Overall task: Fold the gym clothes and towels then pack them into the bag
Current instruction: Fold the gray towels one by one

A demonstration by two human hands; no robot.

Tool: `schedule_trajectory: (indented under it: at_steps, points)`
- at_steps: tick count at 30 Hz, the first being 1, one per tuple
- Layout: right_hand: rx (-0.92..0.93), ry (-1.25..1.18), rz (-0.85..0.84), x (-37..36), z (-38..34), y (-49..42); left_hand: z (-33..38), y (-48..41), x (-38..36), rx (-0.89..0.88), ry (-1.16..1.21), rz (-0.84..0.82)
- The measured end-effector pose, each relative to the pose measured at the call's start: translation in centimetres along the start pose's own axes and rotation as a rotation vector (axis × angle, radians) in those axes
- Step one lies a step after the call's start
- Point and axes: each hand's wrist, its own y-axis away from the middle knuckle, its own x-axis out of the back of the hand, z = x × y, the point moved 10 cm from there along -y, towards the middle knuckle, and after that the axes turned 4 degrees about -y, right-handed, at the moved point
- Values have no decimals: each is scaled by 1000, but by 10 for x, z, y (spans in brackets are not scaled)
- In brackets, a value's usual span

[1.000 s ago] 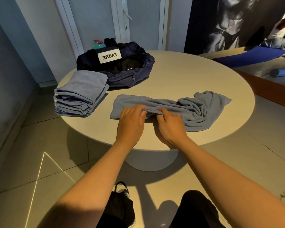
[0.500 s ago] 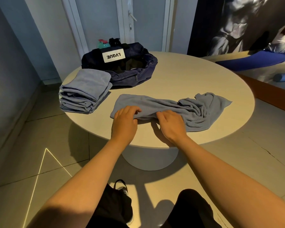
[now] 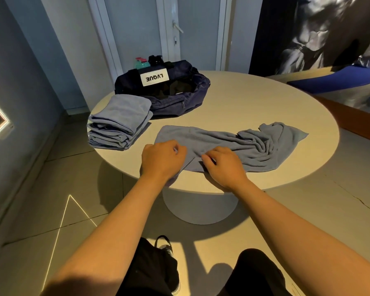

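At centre frame, on the near half of the round table (image 3: 254, 99), a grey-blue towel (image 3: 239, 142) lies stretched left to right. Its left part is fairly flat; its right part is bunched into deep wrinkles, with one corner pointing toward the right rim.

Left hand (image 3: 160, 161): on the towel's near left end, fingers curled, gripping the cloth. A flap of towel runs under this hand toward the table's near edge.

Right hand (image 3: 224, 167): just right of the left, the two close but apart. Its fingers are curled and pinch the towel's near edge at mid-length. Both forearms come in from the bottom of the frame.

Stack (image 3: 120, 122) of folded towels, same grey-blue: left rim of the table, left of and above the left hand, apart from the loose towel.

Bag (image 3: 192, 97), dark navy: upper centre-left, behind the stack and touching it, top open, dark interior; contents not resolvable.

Writing: white label (image 3: 154, 77) on the bag's far side, black capitals reading LVQUE, upside down from this view. No other legible text.

Behind the bag: a teal bottle (image 3: 141, 63) with a red cap and a black object (image 3: 155, 59), type unclear. A blue mat (image 3: 333, 82) lies at upper right.
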Motion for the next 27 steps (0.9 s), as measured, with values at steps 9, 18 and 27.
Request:
schedule_trajectory:
  at_steps: [9, 18, 27]
  points:
    - [-19, 8, 223, 25, 6, 7, -10, 5, -91, -114, 3, -449]
    - [-116, 117, 138, 14, 11, 8, -20, 0, -31, 145, -124, -260]
    - [-296, 126, 153, 27, 45, 5, 39, -5, -104, -159, 61, -492]
